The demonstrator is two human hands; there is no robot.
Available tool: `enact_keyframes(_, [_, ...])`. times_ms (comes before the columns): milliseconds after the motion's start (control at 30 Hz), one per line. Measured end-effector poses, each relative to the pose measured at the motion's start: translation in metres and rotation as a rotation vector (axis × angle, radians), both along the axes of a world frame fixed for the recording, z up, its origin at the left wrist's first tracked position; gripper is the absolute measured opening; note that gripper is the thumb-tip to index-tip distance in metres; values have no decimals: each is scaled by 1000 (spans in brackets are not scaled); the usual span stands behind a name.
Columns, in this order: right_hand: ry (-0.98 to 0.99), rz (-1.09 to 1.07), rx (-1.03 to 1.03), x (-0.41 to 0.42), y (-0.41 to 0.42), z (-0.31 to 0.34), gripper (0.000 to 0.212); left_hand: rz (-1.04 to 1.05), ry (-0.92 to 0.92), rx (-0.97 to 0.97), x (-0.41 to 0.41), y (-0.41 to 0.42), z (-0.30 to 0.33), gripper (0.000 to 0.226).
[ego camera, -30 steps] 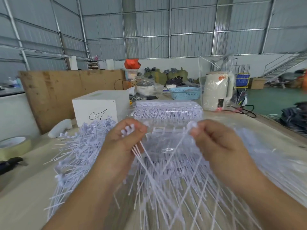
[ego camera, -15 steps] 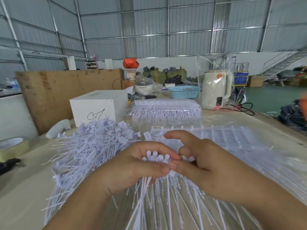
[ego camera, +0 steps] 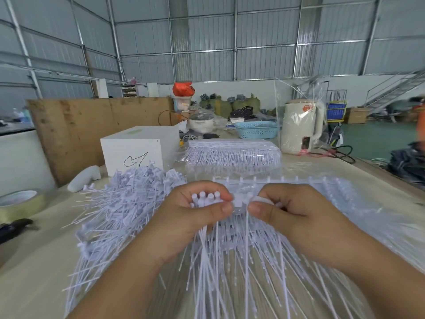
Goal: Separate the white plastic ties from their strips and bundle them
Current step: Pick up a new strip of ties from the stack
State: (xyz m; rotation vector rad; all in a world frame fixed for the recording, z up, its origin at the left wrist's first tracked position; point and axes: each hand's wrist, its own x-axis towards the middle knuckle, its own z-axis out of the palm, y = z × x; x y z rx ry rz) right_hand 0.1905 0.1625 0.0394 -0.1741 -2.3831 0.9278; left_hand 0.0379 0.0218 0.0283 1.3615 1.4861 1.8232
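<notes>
My left hand (ego camera: 186,217) grips a small bundle of white plastic ties (ego camera: 205,200); their round heads stick up above my fingers and their thin tails fan down toward me. Close beside it, my right hand (ego camera: 289,212) pinches the head of another tie (ego camera: 258,200) between thumb and forefinger. Both hands hover over a spread of ties still joined to their strips (ego camera: 271,180). A big heap of loose ties (ego camera: 128,199) lies to the left on the table.
A wrapped pack of tie strips (ego camera: 232,155) lies behind my hands, next to a white box (ego camera: 138,148). A tape roll (ego camera: 20,203) and a black tool (ego camera: 13,227) sit at the left edge. A white kettle (ego camera: 301,127) and a blue basket (ego camera: 256,130) stand further back.
My hands came down and together from the raised, apart position a second ago. Since half a second ago they have drawn slightly apart, and the right hand now pinches one tie.
</notes>
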Motion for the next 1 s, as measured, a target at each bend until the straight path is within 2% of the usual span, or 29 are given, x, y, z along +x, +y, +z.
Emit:
enact_keyframes(133, [111, -90, 0, -4, -9, 0, 32, 101, -77, 101, 7, 8, -2, 7])
enact_keyframes(233, [167, -154, -25, -7, -11, -4, 31, 194, -100, 162, 14, 14, -3, 15])
enact_keyframes(300, [193, -226, 4, -11, -13, -7, 32, 255, -103, 190, 20, 17, -4, 6])
enact_keyframes(367, [270, -327, 18, -12, -12, -7, 39, 345, -132, 207, 20, 17, -5, 2])
enact_keyframes(467, [418, -439, -7, -4, 0, 2, 48, 455, -271, 151, 4, 11, -4, 11])
enact_keyframes(533, [397, -346, -13, 1, 3, 5, 42, 408, -307, 96, -5, 8, -1, 14])
enact_keyframes(600, [255, -155, -69, 2, 0, 2, 31, 337, -221, 32, -6, 9, -2, 21])
enact_keyframes(667, [87, -44, -45, 0, -2, -4, 33, 208, -109, -22, -2, 10, -5, 19])
enact_keyframes(733, [-51, 7, 10, 1, -1, -6, 48, 2, -65, -42, 1, 8, -6, 20])
enact_keyframes(800, [-106, 25, 19, 3, 2, -6, 57, -150, -25, -52, 1, 3, -5, 18])
enact_keyframes(900, [-127, 24, 47, 4, 4, -4, 58, -284, 47, -113, 2, 0, -2, 20])
enact_keyframes(1000, [-190, 68, 54, 4, 3, -4, 51, -327, 69, -158, 2, -1, -1, 26])
